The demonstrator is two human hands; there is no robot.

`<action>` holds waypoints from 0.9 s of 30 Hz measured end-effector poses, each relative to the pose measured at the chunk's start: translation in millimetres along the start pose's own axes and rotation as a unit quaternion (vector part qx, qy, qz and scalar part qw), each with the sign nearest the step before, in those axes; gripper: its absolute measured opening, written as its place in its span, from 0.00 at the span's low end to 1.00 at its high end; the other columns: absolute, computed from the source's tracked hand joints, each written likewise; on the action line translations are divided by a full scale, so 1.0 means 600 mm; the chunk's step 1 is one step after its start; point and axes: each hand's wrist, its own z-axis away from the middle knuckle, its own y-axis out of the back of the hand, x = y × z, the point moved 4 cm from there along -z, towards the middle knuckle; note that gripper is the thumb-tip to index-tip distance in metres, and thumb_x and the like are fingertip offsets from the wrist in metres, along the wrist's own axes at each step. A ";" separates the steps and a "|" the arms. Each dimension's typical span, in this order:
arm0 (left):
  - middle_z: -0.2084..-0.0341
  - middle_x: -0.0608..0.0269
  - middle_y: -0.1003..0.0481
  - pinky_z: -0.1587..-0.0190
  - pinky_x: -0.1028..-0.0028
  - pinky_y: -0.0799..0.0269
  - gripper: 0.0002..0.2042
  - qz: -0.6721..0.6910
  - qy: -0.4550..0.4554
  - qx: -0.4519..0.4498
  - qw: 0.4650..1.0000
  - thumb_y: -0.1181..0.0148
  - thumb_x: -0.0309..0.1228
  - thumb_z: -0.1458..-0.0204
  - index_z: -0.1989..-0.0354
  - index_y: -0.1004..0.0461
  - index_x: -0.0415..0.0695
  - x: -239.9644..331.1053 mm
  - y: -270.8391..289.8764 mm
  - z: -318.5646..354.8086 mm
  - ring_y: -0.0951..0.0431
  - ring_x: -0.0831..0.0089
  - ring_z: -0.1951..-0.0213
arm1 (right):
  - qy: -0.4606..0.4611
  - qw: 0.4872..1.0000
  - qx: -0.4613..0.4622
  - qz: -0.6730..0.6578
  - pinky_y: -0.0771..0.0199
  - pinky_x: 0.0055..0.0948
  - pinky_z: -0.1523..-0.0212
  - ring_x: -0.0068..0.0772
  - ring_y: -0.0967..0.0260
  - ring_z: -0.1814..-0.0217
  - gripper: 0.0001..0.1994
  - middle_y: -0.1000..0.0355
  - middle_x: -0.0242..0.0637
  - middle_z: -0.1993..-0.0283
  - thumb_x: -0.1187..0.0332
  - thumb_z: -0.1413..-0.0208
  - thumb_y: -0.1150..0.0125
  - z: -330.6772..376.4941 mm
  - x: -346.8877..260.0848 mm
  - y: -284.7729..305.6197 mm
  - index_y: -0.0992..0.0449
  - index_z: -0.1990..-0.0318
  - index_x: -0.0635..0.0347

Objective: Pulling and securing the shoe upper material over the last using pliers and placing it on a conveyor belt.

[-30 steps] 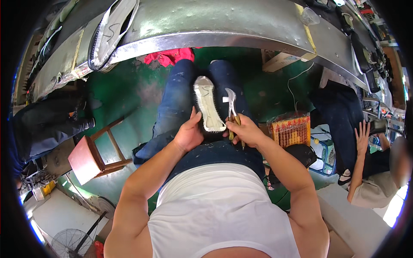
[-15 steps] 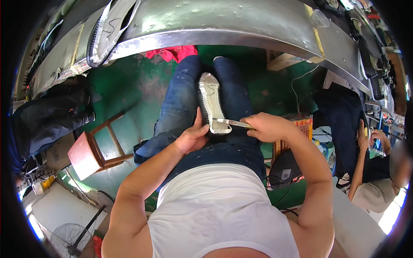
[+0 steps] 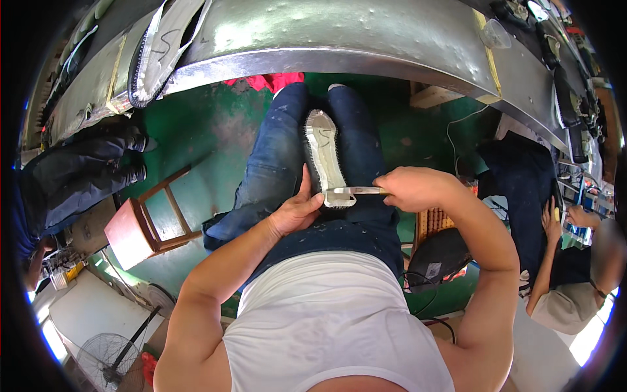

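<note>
An upside-down shoe [image 3: 323, 153] lies lengthwise between my thighs, its pale underside up, with a dark curved mark on it and stitches round its edge. My left hand [image 3: 299, 208] holds its near end from the left, thumb at the rim. My right hand [image 3: 413, 189] is closed round the yellowish handle of a slim, knife-like metal tool [image 3: 358, 190]. The tool points left across the shoe's near end, its tip close to my left thumb. Whether the blade touches the surface, I cannot tell.
A metal workbench [image 3: 287, 62] spans the far side, with another pale-bottomed shoe [image 3: 157, 52] at its left. A wooden stool [image 3: 134, 232] stands left and a fan [image 3: 110, 362] lower left. A black bag-like object [image 3: 437, 255] lies right. Co-workers are at both sides.
The tool has swung from a slant to nearly level across the shoe's near end and sits slightly lower. My left thumb has shifted slightly along the rim.
</note>
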 end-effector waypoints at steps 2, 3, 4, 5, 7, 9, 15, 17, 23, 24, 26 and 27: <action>0.26 0.57 0.75 0.28 0.56 0.71 0.55 -0.012 0.007 -0.004 1.000 0.43 0.48 0.39 0.33 0.95 0.63 0.005 -0.006 -0.001 0.72 0.64 0.26 | 0.011 1.000 -0.013 0.000 0.28 0.48 0.58 0.55 0.26 0.58 0.11 0.24 0.50 0.64 0.65 0.42 0.40 -0.005 -0.002 -0.001 0.26 0.59 0.64; 0.26 0.57 0.75 0.28 0.56 0.71 0.55 -0.012 0.008 -0.003 1.000 0.43 0.48 0.39 0.33 0.95 0.63 0.009 -0.010 -0.001 0.72 0.64 0.26 | 0.004 1.000 0.018 0.006 0.28 0.47 0.59 0.55 0.25 0.59 0.11 0.24 0.50 0.66 0.64 0.43 0.39 -0.005 -0.002 0.005 0.25 0.60 0.64; 0.26 0.55 0.74 0.27 0.58 0.70 0.54 -0.008 0.017 0.010 1.000 0.44 0.47 0.39 0.33 0.96 0.61 0.013 -0.015 -0.001 0.71 0.64 0.26 | -0.004 0.999 0.049 0.013 0.28 0.47 0.60 0.55 0.25 0.60 0.11 0.25 0.50 0.68 0.63 0.43 0.39 -0.006 -0.002 0.011 0.25 0.62 0.64; 0.26 0.53 0.73 0.27 0.60 0.69 0.54 -0.004 0.025 0.024 0.999 0.44 0.47 0.38 0.33 0.96 0.59 0.013 -0.017 -0.003 0.71 0.64 0.26 | -0.004 0.999 0.048 0.011 0.28 0.47 0.60 0.55 0.25 0.60 0.11 0.25 0.50 0.68 0.63 0.43 0.39 -0.012 0.008 0.001 0.25 0.62 0.64; 0.26 0.50 0.70 0.28 0.64 0.67 0.54 -0.057 0.009 0.052 0.997 0.45 0.45 0.38 0.34 0.96 0.54 0.003 -0.003 -0.017 0.68 0.63 0.26 | -0.004 0.994 0.022 -0.103 0.26 0.42 0.64 0.46 0.23 0.65 0.12 0.23 0.46 0.68 0.62 0.41 0.40 -0.027 0.039 -0.033 0.23 0.65 0.64; 0.26 0.47 0.66 0.28 0.67 0.64 0.54 -0.109 -0.007 0.079 0.991 0.46 0.43 0.37 0.34 0.96 0.50 0.005 -0.009 -0.029 0.65 0.63 0.26 | -0.020 0.982 -0.005 -0.186 0.26 0.39 0.66 0.40 0.23 0.67 0.12 0.23 0.42 0.69 0.62 0.41 0.40 -0.021 0.062 -0.058 0.23 0.66 0.64; 0.30 0.44 0.51 0.31 0.74 0.54 0.50 -0.255 -0.017 0.226 0.940 0.47 0.34 0.40 0.32 0.88 0.36 0.015 -0.022 -0.033 0.48 0.61 0.30 | -0.060 0.803 0.043 -0.592 0.21 0.25 0.73 0.28 0.23 0.60 0.14 0.24 0.41 0.58 0.67 0.37 0.43 -0.006 0.074 -0.106 0.31 0.50 0.66; 0.32 0.47 0.47 0.33 0.73 0.47 0.45 -0.235 -0.114 0.160 0.952 0.46 0.30 0.41 0.28 0.77 0.37 0.015 0.007 -0.030 0.43 0.62 0.33 | -0.065 0.781 0.059 -0.619 0.22 0.24 0.73 0.28 0.23 0.61 0.13 0.24 0.41 0.59 0.67 0.37 0.43 -0.034 0.061 -0.127 0.31 0.50 0.66; 0.36 0.55 0.40 0.38 0.60 0.34 0.38 0.019 -0.064 0.043 0.997 0.48 0.27 0.41 0.25 0.62 0.50 0.049 -0.037 -0.004 0.34 0.62 0.37 | -0.059 0.693 0.089 -0.712 0.25 0.18 0.79 0.29 0.23 0.63 0.15 0.27 0.39 0.64 0.68 0.41 0.37 -0.059 0.024 -0.144 0.33 0.52 0.66; 0.36 0.55 0.40 0.38 0.60 0.34 0.38 0.019 -0.063 0.042 0.997 0.48 0.27 0.41 0.25 0.62 0.50 0.051 -0.036 -0.004 0.34 0.62 0.37 | -0.061 0.694 0.090 -0.712 0.25 0.18 0.79 0.29 0.23 0.63 0.15 0.27 0.39 0.64 0.68 0.41 0.37 -0.065 0.017 -0.148 0.33 0.52 0.66; 0.36 0.55 0.40 0.37 0.56 0.36 0.37 0.046 -0.039 0.017 0.998 0.48 0.31 0.40 0.25 0.61 0.51 0.051 -0.038 -0.004 0.34 0.59 0.37 | -0.041 0.682 0.122 -0.720 0.26 0.18 0.81 0.28 0.23 0.66 0.16 0.27 0.37 0.64 0.70 0.45 0.32 -0.078 0.009 -0.155 0.31 0.54 0.66; 0.36 0.55 0.40 0.37 0.56 0.36 0.37 0.047 -0.039 0.017 0.998 0.48 0.31 0.40 0.25 0.61 0.51 0.054 -0.039 -0.004 0.34 0.59 0.37 | -0.045 0.660 0.132 -0.739 0.29 0.19 0.83 0.28 0.23 0.68 0.17 0.27 0.38 0.66 0.71 0.47 0.30 -0.081 0.007 -0.158 0.30 0.55 0.66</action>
